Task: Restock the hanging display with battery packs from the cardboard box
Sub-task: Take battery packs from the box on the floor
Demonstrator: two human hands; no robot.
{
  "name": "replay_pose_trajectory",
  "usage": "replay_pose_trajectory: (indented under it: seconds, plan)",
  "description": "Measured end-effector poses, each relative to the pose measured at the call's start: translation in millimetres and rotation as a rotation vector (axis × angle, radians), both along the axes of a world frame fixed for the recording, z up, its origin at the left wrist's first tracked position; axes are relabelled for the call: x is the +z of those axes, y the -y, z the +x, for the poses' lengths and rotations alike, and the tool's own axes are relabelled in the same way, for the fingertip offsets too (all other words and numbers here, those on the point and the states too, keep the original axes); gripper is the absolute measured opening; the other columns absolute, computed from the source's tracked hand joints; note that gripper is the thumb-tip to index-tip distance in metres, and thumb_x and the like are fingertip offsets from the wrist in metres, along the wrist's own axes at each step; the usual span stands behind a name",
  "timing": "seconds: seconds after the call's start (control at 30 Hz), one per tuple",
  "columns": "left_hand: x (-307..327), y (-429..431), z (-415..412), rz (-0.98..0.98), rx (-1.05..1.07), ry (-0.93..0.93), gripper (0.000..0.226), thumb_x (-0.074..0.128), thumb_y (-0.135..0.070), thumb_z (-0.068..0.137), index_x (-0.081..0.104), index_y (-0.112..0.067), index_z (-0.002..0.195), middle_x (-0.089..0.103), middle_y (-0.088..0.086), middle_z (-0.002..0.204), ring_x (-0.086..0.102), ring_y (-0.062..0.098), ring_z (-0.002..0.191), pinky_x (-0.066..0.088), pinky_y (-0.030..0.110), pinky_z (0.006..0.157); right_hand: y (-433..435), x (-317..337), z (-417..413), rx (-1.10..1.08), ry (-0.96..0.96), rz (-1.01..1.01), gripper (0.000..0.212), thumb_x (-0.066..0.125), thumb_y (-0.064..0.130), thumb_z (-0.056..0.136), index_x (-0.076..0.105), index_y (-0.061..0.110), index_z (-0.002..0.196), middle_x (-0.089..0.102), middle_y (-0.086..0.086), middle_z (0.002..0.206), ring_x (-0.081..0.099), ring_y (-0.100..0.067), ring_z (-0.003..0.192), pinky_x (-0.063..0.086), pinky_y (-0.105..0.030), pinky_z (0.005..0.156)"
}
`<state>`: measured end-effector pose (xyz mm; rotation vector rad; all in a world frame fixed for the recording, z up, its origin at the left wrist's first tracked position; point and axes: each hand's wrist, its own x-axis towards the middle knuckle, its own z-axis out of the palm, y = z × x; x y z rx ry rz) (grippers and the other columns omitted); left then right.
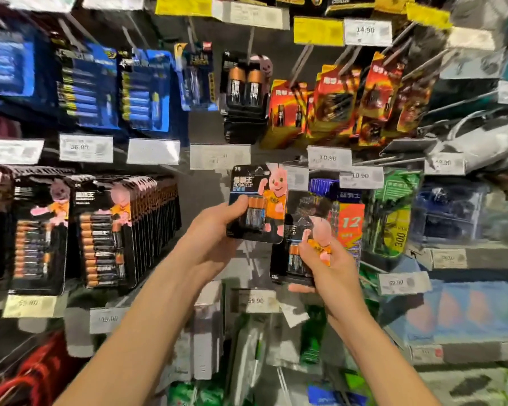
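Left hand (pixel 217 232) grips a black card blister pack of two batteries with a pink rabbit figure (pixel 247 183) at its lower left edge, thumb curled over the front. The pack stands upright at centre view, before the grey hanging display panel (pixel 206 127). Right hand (pixel 330 266) pinches a second matching battery pack (pixel 291 259), at 4 o'clock of the first and partly overlapped by it. Black multi-battery packs (pixel 106 230) hang at 9 o'clock and orange-red packs (pixel 335 104) at 1 o'clock
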<state>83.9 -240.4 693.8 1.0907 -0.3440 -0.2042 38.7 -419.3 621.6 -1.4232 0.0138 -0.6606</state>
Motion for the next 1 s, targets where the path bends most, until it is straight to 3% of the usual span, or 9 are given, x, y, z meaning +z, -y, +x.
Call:
replay_pose_trajectory:
  seconds: [0.1, 0.17, 0.3, 0.37, 0.43, 0.5, 0.6, 0.77, 1.0]
  plan:
    - [14.6, 3.9, 4.7, -0.068, -0.037, -0.092, 0.031, 0.063, -0.019, 0.097, 0.068, -0.001, 0.122, 0.078, 0.014, 0.100, 0.077, 0.019, 0.082, 0.060, 0.026, 0.061, 2.7, 9.5, 13.1, 0.004, -0.015, -0.003, 0.019, 0.067, 0.016, 0.096, 0.065, 0.032, 0.107, 0.068, 0.004, 0.111, 0.067, -0.017, 0.103, 0.063, -0.043, 0.061]
    - [20.5, 2.2, 6.2, -0.136, -0.063, -0.149, 0.031, 0.066, -0.018, 0.095, 0.069, -0.001, 0.121, 0.078, 0.016, 0.098, 0.077, 0.021, 0.078, 0.058, 0.024, 0.053, 4.9, 15.2, 19.3, 0.010, -0.009, -0.031, 0.025, 0.067, 0.015, 0.096, 0.062, 0.040, 0.101, 0.068, 0.009, 0.109, 0.069, -0.020, 0.103, 0.063, -0.039, 0.058]
    - [30.5, -2.5, 9.1, -0.242, -0.168, -0.160, 0.046, 0.069, -0.016, 0.088, 0.063, 0.001, 0.130, 0.072, 0.024, 0.118, 0.075, 0.029, 0.101, 0.061, 0.032, 0.081, 10.6, 20.8, 31.9, 0.049, 0.021, -0.086, 0.033, 0.065, 0.011, 0.097, 0.062, 0.043, 0.098, 0.073, 0.010, 0.099, 0.074, -0.019, 0.092, 0.063, -0.044, 0.060]
    - [36.0, -3.1, 8.3, -0.285, -0.202, -0.140, 0.041, 0.067, -0.015, 0.091, 0.063, 0.002, 0.128, 0.071, 0.025, 0.118, 0.074, 0.030, 0.103, 0.060, 0.034, 0.086, 12.3, 23.2, 36.2, 0.085, 0.039, -0.134, 0.037, 0.062, 0.008, 0.098, 0.059, 0.045, 0.096, 0.072, 0.027, 0.084, 0.073, -0.005, 0.084, 0.064, -0.045, 0.062]
    - [41.2, -3.1, 6.4, -0.303, -0.207, -0.105, 0.035, 0.062, -0.015, 0.096, 0.064, 0.003, 0.126, 0.071, 0.025, 0.119, 0.073, 0.031, 0.106, 0.062, 0.036, 0.085, 12.6, 25.6, 38.9, 0.116, 0.068, -0.152, 0.035, 0.060, 0.007, 0.100, 0.056, 0.041, 0.094, 0.067, 0.037, 0.075, 0.069, 0.009, 0.076, 0.064, -0.034, 0.060]
    - [44.5, -2.1, 5.4, -0.314, -0.203, -0.087, 0.035, 0.060, -0.015, 0.098, 0.062, 0.004, 0.128, 0.069, 0.026, 0.123, 0.071, 0.034, 0.112, 0.059, 0.038, 0.092, 11.4, 28.6, 44.2, 0.138, 0.081, -0.158, 0.023, 0.060, 0.008, 0.100, 0.065, 0.030, 0.101, 0.076, 0.017, 0.091, 0.074, -0.003, 0.082, 0.063, -0.033, 0.058]
    - [47.9, -1.6, 4.7, -0.346, -0.184, -0.060, 0.037, 0.057, -0.014, 0.099, 0.059, 0.005, 0.130, 0.067, 0.028, 0.125, 0.067, 0.037, 0.118, 0.055, 0.043, 0.101, 7.8, 34.9, 54.3, 0.074, 0.139, -0.179, 0.013, 0.061, 0.011, 0.099, 0.069, 0.019, 0.105, 0.074, -0.014, 0.101, 0.072, -0.033, 0.093, 0.064, -0.048, 0.068]
    - [52.5, -0.6, -0.9, -0.321, -0.139, 0.003, 0.035, 0.056, -0.012, 0.099, 0.060, 0.002, 0.131, 0.068, 0.024, 0.127, 0.066, 0.036, 0.119, 0.053, 0.043, 0.102, 4.5, 43.7, 74.7, 0.050, 0.190, -0.213, 0.009, 0.062, 0.015, 0.097, 0.069, 0.017, 0.102, 0.071, -0.018, 0.098, 0.066, -0.042, 0.095, 0.056, -0.062, 0.083]
    - [47.2, 8.4, -3.8, -0.302, -0.087, 0.029, 0.038, 0.056, -0.011, 0.098, 0.057, 0.002, 0.134, 0.067, 0.025, 0.128, 0.066, 0.039, 0.119, 0.058, 0.044, 0.095, 2.9, 34.3, 95.0, 0.055, 0.220, -0.185, 0.010, 0.057, 0.007, 0.095, 0.065, 0.013, 0.094, 0.065, -0.026, 0.093, 0.060, -0.052, 0.092, 0.052, -0.069, 0.068]
